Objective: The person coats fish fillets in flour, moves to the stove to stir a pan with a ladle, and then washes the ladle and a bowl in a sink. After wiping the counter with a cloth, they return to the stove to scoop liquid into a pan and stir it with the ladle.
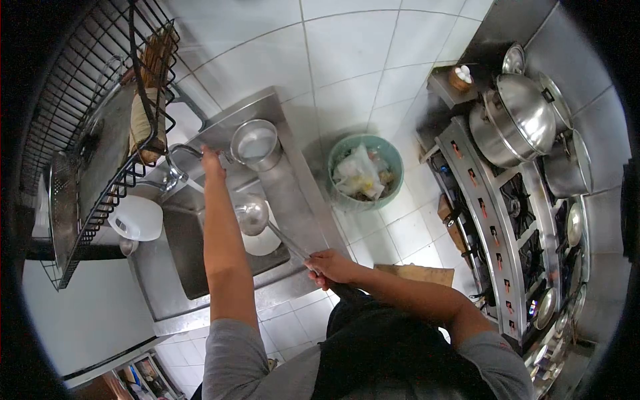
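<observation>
My right hand (331, 267) is wrapped round the handle of a metal ladle (252, 215). The ladle's round bowl hangs over the sink basin (187, 250), above a white rounded item (262, 241) that it partly covers. Stretched forward, my left hand (213, 163) is between the curved faucet (177, 163) and a metal pot (257, 145) on the sink's ledge. The left fingers look bent, but whether they grip the faucet's end or the pot's handle is hidden.
Left of the basin stands a white plastic jug (137, 219), below a black wire rack (100, 207). A green bin (365, 172) with waste sits on the floor right of the sink. At far right, a stove (490, 233) bears large pots (513, 123).
</observation>
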Tool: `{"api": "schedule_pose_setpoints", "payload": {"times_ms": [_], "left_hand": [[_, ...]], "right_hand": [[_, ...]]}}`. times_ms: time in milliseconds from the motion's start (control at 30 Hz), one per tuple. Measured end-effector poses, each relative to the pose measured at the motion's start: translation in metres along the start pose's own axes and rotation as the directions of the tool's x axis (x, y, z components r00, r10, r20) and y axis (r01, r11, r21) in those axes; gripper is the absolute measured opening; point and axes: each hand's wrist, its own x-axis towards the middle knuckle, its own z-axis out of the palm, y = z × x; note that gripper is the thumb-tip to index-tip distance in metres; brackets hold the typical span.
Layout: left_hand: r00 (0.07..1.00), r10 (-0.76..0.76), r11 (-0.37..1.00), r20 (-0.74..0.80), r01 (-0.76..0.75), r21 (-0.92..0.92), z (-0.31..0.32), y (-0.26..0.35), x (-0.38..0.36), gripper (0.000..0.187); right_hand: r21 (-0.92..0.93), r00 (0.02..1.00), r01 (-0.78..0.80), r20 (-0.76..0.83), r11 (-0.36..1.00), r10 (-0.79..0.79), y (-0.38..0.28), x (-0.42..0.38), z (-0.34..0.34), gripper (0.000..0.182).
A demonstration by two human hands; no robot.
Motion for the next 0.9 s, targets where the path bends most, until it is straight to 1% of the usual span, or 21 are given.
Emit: {"api": "schedule_pose_setpoints", "payload": {"times_ms": [67, 100, 133, 167, 200, 267, 300, 333, 367, 400, 433, 467, 500, 567, 633, 667, 767, 800, 833, 867, 900], "left_hand": [[0.993, 0.077, 0.997, -0.090, -0.078, -0.007, 0.006, 0.002, -0.002, 0.071], [0.994, 0.075, 0.997, -0.085, -0.076, -0.006, 0.004, -0.006, 0.017, 0.071], [0.991, 0.100, 0.990, -0.090, -0.108, -0.091, 0.000, -0.020, 0.051, 0.061], [0.987, 0.123, 0.975, -0.099, -0.139, -0.174, 0.003, -0.018, 0.048, 0.050], [0.988, 0.120, 0.976, -0.096, -0.135, -0.170, 0.002, -0.017, 0.045, 0.050], [0.996, 0.007, 0.984, -0.085, -0.022, -0.177, -0.001, -0.009, 0.032, 0.061], [0.997, 0.005, 0.985, -0.081, -0.019, -0.174, -0.004, -0.041, 0.097, 0.061], [0.932, 0.362, 0.927, -0.019, -0.358, 0.117, -0.017, -0.073, 0.155, 0.055], [0.753, 0.643, 0.675, 0.141, -0.644, 0.359, -0.046, -0.086, 0.208, 0.050], [0.753, 0.642, 0.673, 0.148, -0.645, 0.362, -0.016, -0.072, 0.159, 0.050], [0.886, 0.464, 0.882, -0.017, -0.461, 0.098, -0.005, -0.039, 0.105, 0.050], [0.970, 0.217, 0.950, -0.111, -0.236, -0.206, 0.004, -0.005, 0.037, 0.049], [0.970, 0.218, 0.951, -0.104, -0.235, -0.200, 0.006, -0.001, 0.031, 0.049], [0.986, 0.101, 0.971, -0.135, -0.128, -0.202, 0.006, 0.006, 0.030, 0.051], [0.985, -0.012, 0.978, -0.171, -0.024, -0.210, 0.005, 0.014, 0.031, 0.053], [0.980, -0.069, 0.976, -0.189, 0.027, -0.214, 0.004, 0.018, 0.029, 0.054], [0.984, -0.102, 0.957, -0.147, 0.057, -0.284, 0.011, 0.032, -0.001, 0.052], [0.986, -0.097, 0.958, -0.139, 0.055, -0.280, 0.012, 0.030, 0.013, 0.052], [0.986, -0.134, 0.937, -0.096, 0.095, -0.337, 0.008, 0.027, 0.026, 0.055], [0.984, -0.171, 0.911, -0.055, 0.136, -0.390, 0.008, 0.028, 0.023, 0.059], [0.983, -0.173, 0.914, -0.057, 0.139, -0.382, 0.009, 0.027, 0.021, 0.059]], "right_hand": [[0.020, 1.000, -0.002, 0.003, 1.000, 0.002, 0.000, -0.001, 0.000, 0.030], [0.002, 1.000, -0.017, 0.000, 1.000, 0.017, -0.003, -0.003, 0.001, 0.030], [-0.015, 1.000, -0.031, -0.004, 0.999, 0.031, -0.005, -0.006, 0.002, 0.029], [-0.011, 0.999, -0.031, -0.008, 0.999, 0.031, -0.007, -0.009, 0.002, 0.029], [0.026, 0.999, -0.043, 0.003, 0.999, 0.043, -0.008, -0.012, 0.003, 0.030], [0.064, 0.998, -0.055, 0.012, 0.996, 0.054, -0.010, -0.016, 0.004, 0.031], [0.058, 0.998, -0.066, 0.001, 0.996, 0.066, -0.010, -0.018, 0.004, 0.032], [0.053, 0.997, -0.076, -0.009, 0.996, 0.077, -0.010, -0.019, 0.004, 0.033], [0.061, 0.997, -0.075, -0.012, 0.995, 0.076, -0.011, -0.022, 0.004, 0.033], [0.031, 0.997, -0.079, -0.011, 0.996, 0.079, -0.012, -0.024, 0.004, 0.033], [0.003, 0.997, -0.082, -0.011, 0.997, 0.082, -0.013, -0.027, 0.005, 0.033], [0.011, 0.997, -0.079, -0.013, 0.997, 0.079, -0.014, -0.031, 0.005, 0.033], [0.049, 0.997, -0.073, 0.008, 0.996, 0.072, -0.016, -0.037, 0.004, 0.033], [0.094, 0.998, -0.063, 0.030, 0.994, 0.060, -0.021, -0.047, 0.003, 0.032], [0.156, 0.982, -0.177, 0.091, 0.972, 0.164, -0.026, -0.057, 0.001, 0.026], [0.162, 0.983, -0.172, 0.093, 0.972, 0.159, -0.031, -0.065, 0.002, 0.026], [0.106, 0.985, -0.174, 0.026, 0.979, 0.172, -0.036, -0.082, 0.001, 0.024], [0.112, 0.983, -0.186, 0.032, 0.976, 0.183, -0.033, -0.085, -0.002, 0.023], [0.119, 0.979, -0.201, 0.041, 0.972, 0.198, -0.029, -0.089, -0.005, 0.022], [0.127, 0.979, -0.201, 0.042, 0.971, 0.198, -0.027, -0.093, -0.006, 0.022], [0.158, 0.978, -0.210, 0.031, 0.965, 0.207, -0.025, -0.098, -0.007, 0.021]]}}
